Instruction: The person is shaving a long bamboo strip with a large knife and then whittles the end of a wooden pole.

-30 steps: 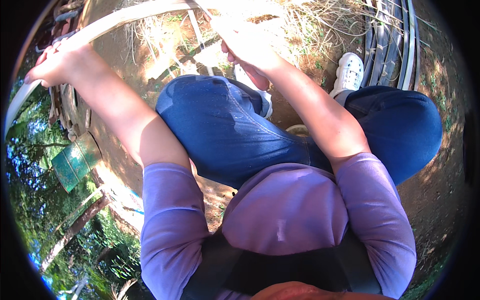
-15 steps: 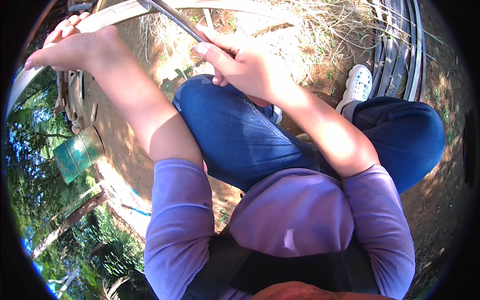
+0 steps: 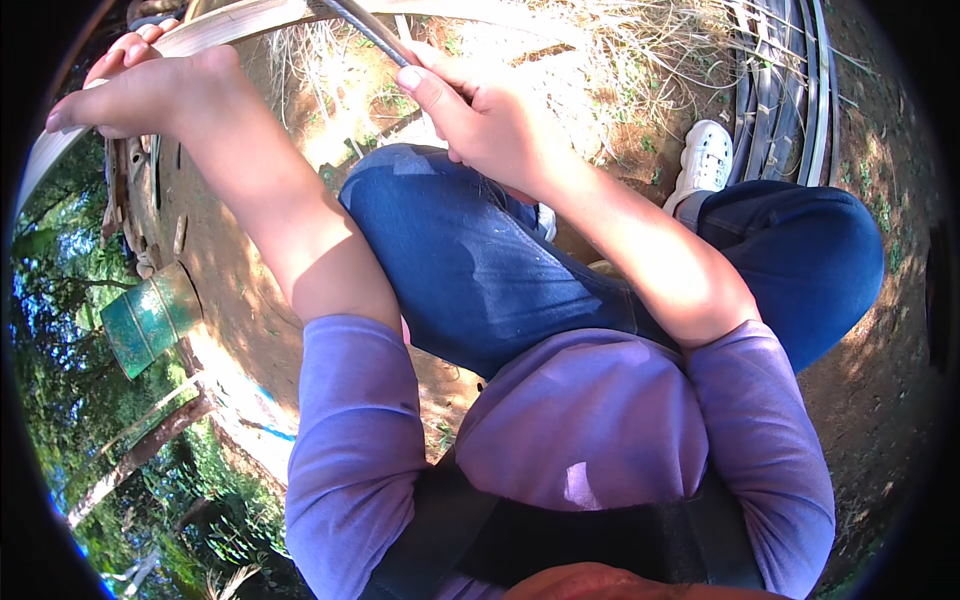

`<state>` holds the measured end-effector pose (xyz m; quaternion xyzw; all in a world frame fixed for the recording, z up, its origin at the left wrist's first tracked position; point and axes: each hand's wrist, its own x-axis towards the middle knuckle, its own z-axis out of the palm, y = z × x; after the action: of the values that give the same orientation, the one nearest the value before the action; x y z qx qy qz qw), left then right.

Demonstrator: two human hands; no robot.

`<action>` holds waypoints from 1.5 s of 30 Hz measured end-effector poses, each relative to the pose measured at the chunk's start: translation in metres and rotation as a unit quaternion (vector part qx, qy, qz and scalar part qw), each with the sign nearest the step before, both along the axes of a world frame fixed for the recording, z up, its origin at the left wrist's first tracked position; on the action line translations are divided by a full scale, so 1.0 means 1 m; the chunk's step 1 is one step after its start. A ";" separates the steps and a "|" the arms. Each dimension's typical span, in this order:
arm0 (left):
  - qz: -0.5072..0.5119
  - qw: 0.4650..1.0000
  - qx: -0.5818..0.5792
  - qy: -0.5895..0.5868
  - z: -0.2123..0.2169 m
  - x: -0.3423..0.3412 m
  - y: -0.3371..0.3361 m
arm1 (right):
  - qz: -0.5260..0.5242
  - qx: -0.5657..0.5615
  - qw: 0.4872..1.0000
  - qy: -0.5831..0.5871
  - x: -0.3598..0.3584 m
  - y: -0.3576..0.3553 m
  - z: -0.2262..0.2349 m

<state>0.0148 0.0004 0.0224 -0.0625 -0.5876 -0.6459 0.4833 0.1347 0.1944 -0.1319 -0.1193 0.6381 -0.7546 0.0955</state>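
Nearest to me, at six o'clock, is my purple shirt [image 3: 590,430] with a dark strap [image 3: 560,540] across it. Above it my knees in blue jeans [image 3: 480,270] fill the middle, one leg bent out toward three o'clock, ending in a white shoe [image 3: 706,160] on bare brown earth [image 3: 870,340].

My right hand [image 3: 490,120] sits at twelve o'clock, just above the knee. Its fingers are curled shut around a thin dark blade or rod [image 3: 362,25] that runs up and left out of my fist, thumb lying along it. I cannot tell what kind of tool it is.

My left hand [image 3: 140,90] is out at ten o'clock, arm stretched long. It lies on a long pale strip [image 3: 230,25], like a split cane, which curves from nine o'clock round to twelve. My fingers wrap over its far edge, clamped on it. The dark tool meets this strip near twelve o'clock.

Farther off, dry grass [image 3: 640,60] lies at one o'clock, dark coiled hoops [image 3: 790,90] at two, and a green tin can [image 3: 150,320] at nine.
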 end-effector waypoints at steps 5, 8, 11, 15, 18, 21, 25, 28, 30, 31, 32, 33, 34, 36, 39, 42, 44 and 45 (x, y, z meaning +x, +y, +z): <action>0.041 0.999 0.021 -0.006 -0.001 0.003 0.008 | -0.036 -0.022 0.987 -0.158 -0.005 0.008 -0.034; 0.048 0.999 0.007 -0.002 -0.004 0.004 0.012 | 0.008 0.054 0.991 -0.120 -0.007 0.009 -0.012; 0.028 1.000 -0.006 0.003 -0.001 0.005 0.019 | -0.039 0.043 0.997 -0.044 0.001 0.004 -0.011; 0.058 0.998 -0.003 0.000 0.003 0.008 0.022 | -0.028 -0.018 0.980 -0.195 -0.005 0.012 -0.048; 0.050 0.999 0.016 0.007 -0.005 0.004 0.014 | 0.009 0.006 0.987 -0.161 -0.009 0.006 -0.029; 0.039 0.999 -0.006 -0.022 0.000 -0.001 0.010 | -0.044 0.035 0.998 0.006 0.000 0.004 -0.009; 0.071 0.997 -0.008 -0.034 0.000 0.004 0.021 | -0.049 0.035 0.989 -0.137 -0.002 0.009 -0.043; 0.030 0.998 0.043 0.032 -0.004 0.006 0.019 | -0.043 -0.080 0.958 -0.274 -0.004 0.003 -0.050; 0.049 0.998 0.029 -0.007 -0.008 0.006 0.022 | -0.038 0.004 0.994 -0.098 0.002 0.005 -0.025; 0.057 0.998 0.020 -0.017 -0.003 0.005 0.025 | -0.034 0.042 0.999 0.001 0.000 0.007 -0.012; 0.048 0.999 0.019 -0.008 -0.002 0.007 0.029 | -0.033 0.038 0.998 -0.024 0.004 0.006 -0.013; 0.064 0.998 0.022 -0.009 -0.003 0.009 0.035 | -0.031 0.035 0.998 -0.046 0.005 0.005 -0.015; 0.073 0.997 0.026 -0.011 -0.002 0.010 0.044 | -0.036 0.007 0.995 -0.092 0.006 0.006 -0.029; 0.081 0.996 0.037 -0.002 0.001 0.010 0.042 | -0.029 -0.019 0.984 -0.175 0.001 0.007 -0.049; 0.053 0.997 0.047 0.006 -0.004 0.002 0.018 | -0.014 0.009 0.974 -0.226 -0.006 0.010 -0.048; 0.060 0.998 0.031 -0.009 -0.004 0.004 0.027 | -0.019 0.051 0.996 -0.075 0.002 0.008 -0.010; 0.070 0.997 0.017 -0.002 -0.003 0.005 0.037 | -0.071 0.059 0.996 0.021 0.004 0.002 -0.017; 0.074 0.997 0.010 0.002 -0.003 0.006 0.039 | -0.094 0.065 0.993 0.031 0.003 -0.001 -0.026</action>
<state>0.0203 0.0390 0.0195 -0.0150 -0.5833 -0.6141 0.5315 0.1380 0.1938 -0.1578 -0.0753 0.6971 -0.7129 0.0120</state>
